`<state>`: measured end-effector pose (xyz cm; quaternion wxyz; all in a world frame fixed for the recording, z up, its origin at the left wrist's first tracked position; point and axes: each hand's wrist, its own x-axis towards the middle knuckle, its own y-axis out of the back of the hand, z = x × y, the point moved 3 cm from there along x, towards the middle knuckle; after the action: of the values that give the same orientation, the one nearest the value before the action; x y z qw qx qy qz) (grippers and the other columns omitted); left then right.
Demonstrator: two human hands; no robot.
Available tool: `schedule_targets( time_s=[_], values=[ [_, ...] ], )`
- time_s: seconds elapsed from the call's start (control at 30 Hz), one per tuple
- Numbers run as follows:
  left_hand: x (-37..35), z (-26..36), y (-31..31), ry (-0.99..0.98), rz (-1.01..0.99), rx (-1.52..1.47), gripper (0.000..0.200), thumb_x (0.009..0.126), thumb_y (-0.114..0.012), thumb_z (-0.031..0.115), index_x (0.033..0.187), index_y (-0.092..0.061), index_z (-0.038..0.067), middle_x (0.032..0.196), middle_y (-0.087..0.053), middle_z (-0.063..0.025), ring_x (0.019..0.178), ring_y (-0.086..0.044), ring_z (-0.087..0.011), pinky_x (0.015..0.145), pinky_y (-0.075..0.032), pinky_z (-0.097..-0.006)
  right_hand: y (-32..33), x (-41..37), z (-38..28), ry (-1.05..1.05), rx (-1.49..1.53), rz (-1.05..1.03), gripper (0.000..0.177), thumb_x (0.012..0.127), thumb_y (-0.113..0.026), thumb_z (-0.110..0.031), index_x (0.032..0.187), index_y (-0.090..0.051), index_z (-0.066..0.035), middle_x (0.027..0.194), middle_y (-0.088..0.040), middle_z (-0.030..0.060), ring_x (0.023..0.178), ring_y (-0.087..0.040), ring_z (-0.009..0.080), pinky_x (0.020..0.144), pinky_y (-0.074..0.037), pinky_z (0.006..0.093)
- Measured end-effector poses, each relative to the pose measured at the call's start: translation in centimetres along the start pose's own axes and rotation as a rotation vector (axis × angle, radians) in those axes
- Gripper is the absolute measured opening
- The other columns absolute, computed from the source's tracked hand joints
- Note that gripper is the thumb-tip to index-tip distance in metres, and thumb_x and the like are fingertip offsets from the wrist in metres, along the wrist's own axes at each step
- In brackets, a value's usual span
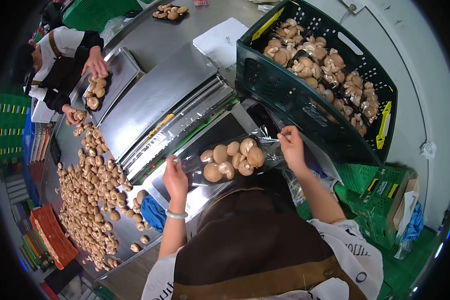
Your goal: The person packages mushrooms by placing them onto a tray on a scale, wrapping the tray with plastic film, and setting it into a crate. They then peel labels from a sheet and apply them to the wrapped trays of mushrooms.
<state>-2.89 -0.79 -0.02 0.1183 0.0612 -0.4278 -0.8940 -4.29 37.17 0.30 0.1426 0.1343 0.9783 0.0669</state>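
A dark tray of brown mushrooms [222, 154] lies in front of my body under clear plastic film [269, 149]. My right hand [292, 149] is closed in a pinch on the film at the tray's right end. At the left end, my left hand [175, 179] is closed on the film's other side; its fingertips are partly hidden. Just beyond the tray stands a metal wrapping machine [155, 107] with a film roll along its near edge and a dark flat plate [217, 131] on its near side.
A dark green crate [305, 102] filled with wrapped mushrooms stands at the upper right. Loose mushrooms [87, 200] cover the table at left, beside a blue cloth [153, 213]. Across the table, a co-worker's hand [96, 64] reaches over a mushroom tray [94, 95]. Green crates [380, 200] stand at right.
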Motion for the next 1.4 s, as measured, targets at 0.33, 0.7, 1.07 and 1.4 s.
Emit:
schedule_targets(
  time_s=[0.33, 0.7, 1.07, 1.4],
  values=[
    [3.1, 7.4, -7.5, -0.394, -0.353, 0.108, 0.049, 0.087, -0.049, 0.002, 0.135, -0.043, 0.013, 0.107, -0.063, -0.0179, 0.080, -0.066, -0.0328, 0.067, -0.052, -0.0412, -6.6, -1.2, 10.8, -0.431, 0.726, 0.149, 0.029, 0.098, -0.038, -0.030, 0.106, -0.052, -0.005, 0.106, -0.060, 0.0134, 0.092, -0.061, 0.0273, 0.069, -0.049, 0.0416],
    [-6.6, 15.5, 1.0, -0.049, -0.973, -1.637, 0.048, 0.092, -0.057, 0.008, 0.135, -0.037, 0.008, 0.092, -0.053, -0.0036, 0.085, -0.054, -0.0136, 0.081, -0.046, -0.0287, -6.8, -14.6, -3.1, -2.006, 1.750, -1.263, 0.024, 0.095, -0.050, -0.027, 0.098, -0.051, -0.004, 0.076, -0.046, 0.0045, 0.046, -0.044, 0.0107, 0.037, -0.040, 0.0283],
    [-5.4, 24.2, 0.4, -0.268, -1.567, -1.063, 0.041, 0.088, -0.058, 0.004, 0.127, -0.048, 0.005, 0.110, -0.058, -0.0119, 0.099, -0.058, -0.0204, 0.087, -0.046, -0.0307, 1.4, -9.0, -23.5, 0.620, -0.467, -0.841, 0.057, 0.083, -0.069, -0.037, 0.125, -0.049, -0.003, 0.111, -0.060, 0.0160, 0.096, -0.062, 0.0347, 0.079, -0.050, 0.0418],
    [10.3, 39.3, -8.6, -1.141, -0.728, -0.329, 0.046, 0.081, -0.068, 0.008, 0.124, -0.055, 0.004, 0.126, -0.057, -0.0172, 0.115, -0.056, -0.0307, 0.095, -0.046, -0.0384, 20.0, 3.3, -21.5, 0.019, 0.652, 0.125, 0.039, 0.089, -0.062, -0.025, 0.120, -0.053, -0.004, 0.112, -0.062, 0.0103, 0.095, -0.066, 0.0208, 0.080, -0.057, 0.0352]
  ],
)
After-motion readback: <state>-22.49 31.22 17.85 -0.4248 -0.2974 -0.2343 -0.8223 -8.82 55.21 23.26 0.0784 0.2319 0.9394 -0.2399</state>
